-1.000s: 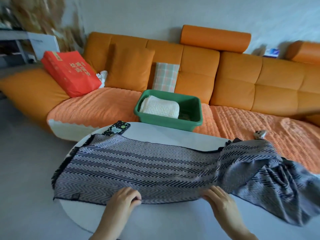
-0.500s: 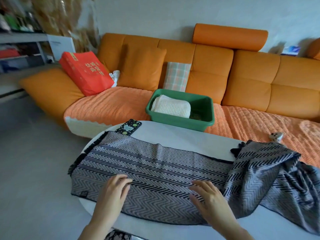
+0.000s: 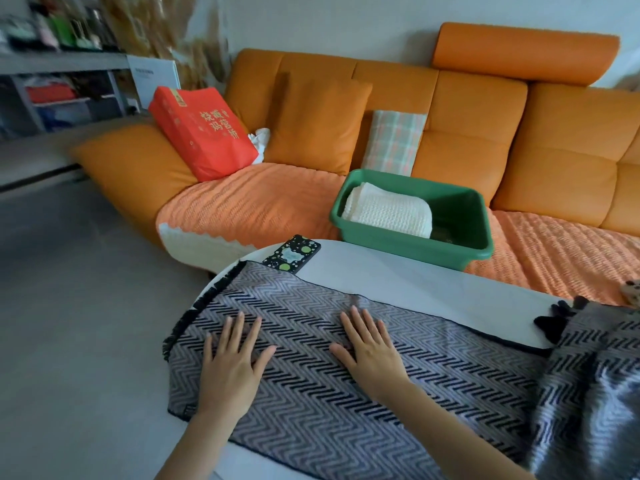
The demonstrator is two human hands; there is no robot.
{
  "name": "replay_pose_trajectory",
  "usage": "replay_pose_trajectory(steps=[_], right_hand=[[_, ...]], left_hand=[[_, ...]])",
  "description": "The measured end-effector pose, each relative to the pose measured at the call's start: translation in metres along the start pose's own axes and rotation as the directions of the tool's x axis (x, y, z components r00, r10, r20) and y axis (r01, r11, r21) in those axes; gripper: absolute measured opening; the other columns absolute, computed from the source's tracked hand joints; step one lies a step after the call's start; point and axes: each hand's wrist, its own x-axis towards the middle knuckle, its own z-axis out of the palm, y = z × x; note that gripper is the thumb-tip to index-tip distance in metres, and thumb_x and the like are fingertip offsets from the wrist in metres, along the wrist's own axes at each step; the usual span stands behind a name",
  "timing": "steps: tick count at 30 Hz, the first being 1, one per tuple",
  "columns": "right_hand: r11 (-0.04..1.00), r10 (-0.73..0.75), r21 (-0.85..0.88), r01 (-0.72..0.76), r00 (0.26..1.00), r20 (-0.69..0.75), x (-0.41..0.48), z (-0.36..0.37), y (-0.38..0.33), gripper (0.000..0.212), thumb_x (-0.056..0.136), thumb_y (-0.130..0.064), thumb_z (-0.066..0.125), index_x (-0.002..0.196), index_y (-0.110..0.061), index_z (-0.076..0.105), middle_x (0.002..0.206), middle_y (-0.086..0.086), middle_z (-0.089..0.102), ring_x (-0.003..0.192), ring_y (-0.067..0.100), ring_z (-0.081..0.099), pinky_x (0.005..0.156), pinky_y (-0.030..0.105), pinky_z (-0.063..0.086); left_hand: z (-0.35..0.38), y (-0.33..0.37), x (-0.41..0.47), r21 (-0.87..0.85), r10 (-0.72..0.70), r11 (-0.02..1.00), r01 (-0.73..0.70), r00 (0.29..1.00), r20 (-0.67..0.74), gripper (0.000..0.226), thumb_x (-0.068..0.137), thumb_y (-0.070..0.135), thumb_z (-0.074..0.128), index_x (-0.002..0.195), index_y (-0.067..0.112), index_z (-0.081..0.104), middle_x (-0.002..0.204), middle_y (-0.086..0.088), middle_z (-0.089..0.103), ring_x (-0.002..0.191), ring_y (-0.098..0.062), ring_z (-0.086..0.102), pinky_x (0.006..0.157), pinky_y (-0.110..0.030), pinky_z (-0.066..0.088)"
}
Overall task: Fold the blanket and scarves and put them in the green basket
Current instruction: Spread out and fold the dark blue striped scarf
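Both hands have moved up from the scarf's near edge. The left hand (image 3: 230,367) and right hand (image 3: 372,355) now lie palm-down on the grey zigzag scarf (image 3: 450,375), fingers (image 3: 356,323) straight and spread, gripping nothing. The scarf lies across the white tabletop (image 3: 415,285) in the lower frame. Right of centre, the green basket (image 3: 398,245) on the sofa (image 3: 554,140) holds 1 folded cream blanket (image 3: 388,213) at its left end. Something dark beside it is unclear. The scarf's bunched right end is cut off.
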Motion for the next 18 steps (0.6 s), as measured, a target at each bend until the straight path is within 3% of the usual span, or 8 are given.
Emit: replay_pose_trajectory(steps=[4,8,13,18], right_hand=[[1.000,0.000,-0.015,0.000,1.000,-0.010,0.007,0.005,-0.004,0.091,0.060,-0.079,-0.028,0.138,-0.032,-0.023,0.146,-0.009,-0.029,0.136,0.013,-0.029,0.112,0.032,-0.018],[0.999,0.023,-0.031,-0.023,1.000,-0.006,0.011,0.008,-0.008,0.084,0.075,-0.072,-0.011,0.147,-0.029,-0.014,0.151,-0.007,-0.024,0.139,0.014,-0.026,0.114,0.034,-0.016],[0.999,0.024,0.042,-0.023,1.000,-0.012,0.017,-0.002,-0.015,0.080,0.081,-0.067,-0.001,0.149,-0.027,-0.009,0.154,-0.008,-0.019,0.137,0.011,-0.028,0.114,0.031,-0.017],[0.976,-0.197,0.094,0.197,0.980,-0.010,0.057,-0.018,-0.049,0.064,0.096,-0.054,0.013,0.150,-0.024,-0.005,0.157,-0.005,-0.013,0.141,0.008,-0.019,0.113,0.027,-0.016]], left_hand=[[0.000,-0.012,0.003,0.006,-0.016,1.000,0.016,1.000,-0.021,0.079,0.064,0.070,-0.028,0.135,0.036,-0.021,0.146,0.009,-0.022,0.140,-0.012,-0.016,0.115,-0.041,-0.006],[0.001,-0.016,0.006,-0.033,-0.013,0.999,0.012,0.999,-0.044,0.076,0.068,0.071,-0.021,0.136,0.036,-0.016,0.148,0.009,-0.018,0.142,-0.013,-0.012,0.115,-0.042,-0.006],[0.002,-0.014,0.004,-0.001,-0.027,1.000,0.027,0.999,-0.046,0.078,0.067,0.068,-0.024,0.137,0.034,-0.019,0.152,0.005,-0.017,0.141,-0.013,-0.014,0.115,-0.043,-0.007],[0.000,-0.011,0.004,0.023,-0.041,0.999,0.042,0.998,-0.055,0.080,0.067,0.067,-0.026,0.139,0.032,-0.018,0.154,0.003,-0.015,0.142,-0.016,-0.014,0.115,-0.044,-0.008]])
